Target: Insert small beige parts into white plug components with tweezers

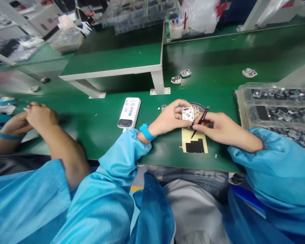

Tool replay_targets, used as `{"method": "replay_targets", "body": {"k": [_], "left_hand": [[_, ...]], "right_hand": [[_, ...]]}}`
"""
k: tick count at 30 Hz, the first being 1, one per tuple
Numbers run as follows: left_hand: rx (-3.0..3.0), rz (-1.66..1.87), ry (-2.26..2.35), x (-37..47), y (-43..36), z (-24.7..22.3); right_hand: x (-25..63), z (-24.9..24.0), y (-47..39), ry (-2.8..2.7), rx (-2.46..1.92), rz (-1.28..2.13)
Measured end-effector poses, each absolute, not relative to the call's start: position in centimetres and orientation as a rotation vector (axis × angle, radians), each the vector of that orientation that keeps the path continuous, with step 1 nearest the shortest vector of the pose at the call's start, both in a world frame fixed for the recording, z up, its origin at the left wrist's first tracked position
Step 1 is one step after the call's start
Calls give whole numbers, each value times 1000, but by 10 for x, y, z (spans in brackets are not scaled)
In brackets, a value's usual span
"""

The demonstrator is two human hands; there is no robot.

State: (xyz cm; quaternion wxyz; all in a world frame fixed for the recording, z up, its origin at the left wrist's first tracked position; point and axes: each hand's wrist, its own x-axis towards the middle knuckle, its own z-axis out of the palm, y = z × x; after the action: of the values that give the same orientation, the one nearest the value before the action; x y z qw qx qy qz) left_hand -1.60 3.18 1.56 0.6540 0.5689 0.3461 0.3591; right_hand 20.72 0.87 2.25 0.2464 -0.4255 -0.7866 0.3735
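Observation:
My left hand (pixel 170 117) is closed on a small white device housing (pixel 187 114), pinched between thumb and fingers above the bench. In my right hand (pixel 216 126) are black tweezers (pixel 204 115), slanting down with their dark tips over a yellow sheet. The right fingertips reach the lower edge of the housing; whether they touch it is hard to tell. Behind both hands sits a round dish (pixel 198 107) of small pale parts, partly hidden by them. Below lies the yellow backing sheet (pixel 204 145) with black adhesive pieces (pixel 195 146) on it.
A white power bank-like device (pixel 129 112) lies left of my hands. Two similar housings (pixel 176 80) rest near the shelf leg, another (pixel 249 73) farther right. A clear compartment box (pixel 282 101) of parts stands right. A co-worker's hands (pixel 40 117) are at left, below a green raised shelf (pixel 122 57).

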Motion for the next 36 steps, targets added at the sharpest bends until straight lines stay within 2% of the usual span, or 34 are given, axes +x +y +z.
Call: {"method": "replay_targets", "body": {"k": [5, 17, 25, 36], "left_hand": [[1408, 908, 876, -10, 16, -7], [1452, 946, 877, -11, 11, -12], [1338, 977, 887, -6, 8, -6], [1311, 982, 977, -5, 4, -7]], "right_hand": [[208, 23, 8, -2153, -1130, 1050], [207, 33, 3, -2054, -1087, 1073], [209, 45, 0, -1587, -867, 674], [206, 30, 5, -1834, -869, 503]]}}
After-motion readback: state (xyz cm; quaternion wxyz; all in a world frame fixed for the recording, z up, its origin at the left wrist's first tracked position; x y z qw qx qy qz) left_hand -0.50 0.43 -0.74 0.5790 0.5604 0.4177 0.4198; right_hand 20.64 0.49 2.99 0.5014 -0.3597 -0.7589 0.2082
